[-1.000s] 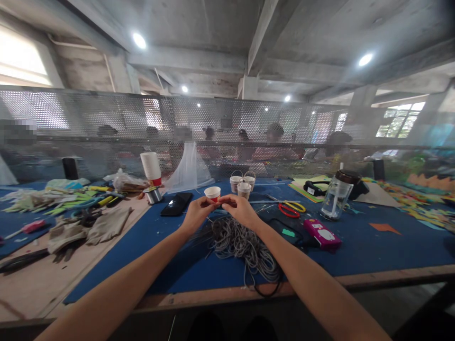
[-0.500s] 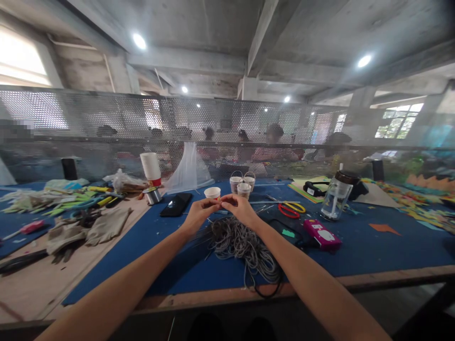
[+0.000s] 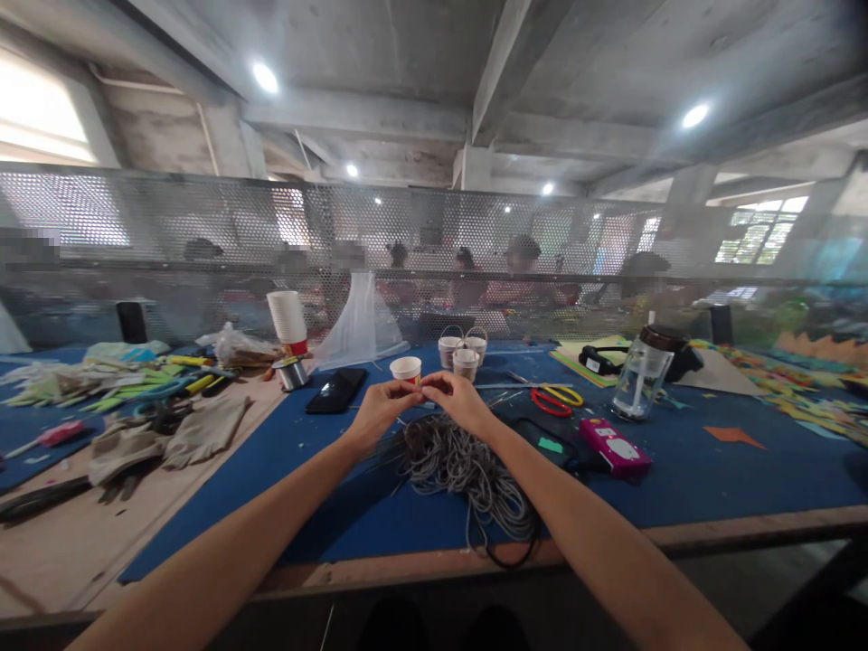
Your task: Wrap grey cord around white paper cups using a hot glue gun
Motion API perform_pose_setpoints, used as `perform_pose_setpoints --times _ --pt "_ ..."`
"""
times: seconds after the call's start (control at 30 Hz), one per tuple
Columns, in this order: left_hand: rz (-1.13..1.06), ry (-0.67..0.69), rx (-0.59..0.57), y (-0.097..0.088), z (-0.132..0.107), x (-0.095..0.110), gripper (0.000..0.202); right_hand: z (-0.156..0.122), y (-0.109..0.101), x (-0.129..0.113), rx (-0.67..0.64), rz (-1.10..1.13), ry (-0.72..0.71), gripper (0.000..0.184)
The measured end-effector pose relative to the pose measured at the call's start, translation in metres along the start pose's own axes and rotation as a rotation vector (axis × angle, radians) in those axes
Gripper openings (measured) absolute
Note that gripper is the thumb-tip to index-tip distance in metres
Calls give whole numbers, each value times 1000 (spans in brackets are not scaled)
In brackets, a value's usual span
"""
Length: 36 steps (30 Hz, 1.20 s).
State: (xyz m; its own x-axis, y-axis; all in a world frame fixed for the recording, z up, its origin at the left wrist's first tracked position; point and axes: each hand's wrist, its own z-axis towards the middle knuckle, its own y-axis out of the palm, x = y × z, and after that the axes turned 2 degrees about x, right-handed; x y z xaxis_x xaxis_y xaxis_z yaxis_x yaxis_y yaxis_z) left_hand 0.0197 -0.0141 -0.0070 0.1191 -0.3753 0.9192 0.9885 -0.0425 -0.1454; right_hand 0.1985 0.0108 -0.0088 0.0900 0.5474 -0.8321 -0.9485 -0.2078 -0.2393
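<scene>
My left hand [image 3: 381,411] and my right hand [image 3: 458,398] meet fingertip to fingertip above the blue mat, both pinched. Whatever lies between the fingertips is too small to make out. Just behind them stands a white paper cup [image 3: 405,368], partly covered by my fingers. Several small cups with wire handles, among them a little bucket [image 3: 465,363], are grouped behind my right hand. Below my hands lies a tangled heap of grey cord [image 3: 467,470], with thin dark strands at its left side.
A black phone [image 3: 336,391] and a wire spool [image 3: 292,373] lie left, near stacked paper cups [image 3: 287,318] and gloves [image 3: 207,432]. Rightward are red-and-yellow scissors [image 3: 556,400], a magenta box [image 3: 615,447] and a glass bottle [image 3: 641,375]. A perforated metal screen [image 3: 420,217] stands behind.
Almost nothing differs. Both hands stay pinched together in the same spot, with only a slight shift of the fingers.
</scene>
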Motion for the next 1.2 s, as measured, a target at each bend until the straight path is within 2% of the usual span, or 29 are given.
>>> perform_pose_setpoints --times 0.43,0.67,0.93,1.1,1.2 --pt "54 0 5 0 0 1 24 1 2 6 -7 -28 -31 21" --pt "23 20 2 1 -1 3 18 0 1 -2 -21 -50 -26 20" --pt "-17 -2 27 -5 1 0 24 -1 0 -2 -21 0 2 21" --pt "71 50 -2 -2 0 3 30 0 -1 2 4 -96 -33 20" --pt "163 100 9 -1 -2 6 32 -2 -1 1 18 -206 -101 19"
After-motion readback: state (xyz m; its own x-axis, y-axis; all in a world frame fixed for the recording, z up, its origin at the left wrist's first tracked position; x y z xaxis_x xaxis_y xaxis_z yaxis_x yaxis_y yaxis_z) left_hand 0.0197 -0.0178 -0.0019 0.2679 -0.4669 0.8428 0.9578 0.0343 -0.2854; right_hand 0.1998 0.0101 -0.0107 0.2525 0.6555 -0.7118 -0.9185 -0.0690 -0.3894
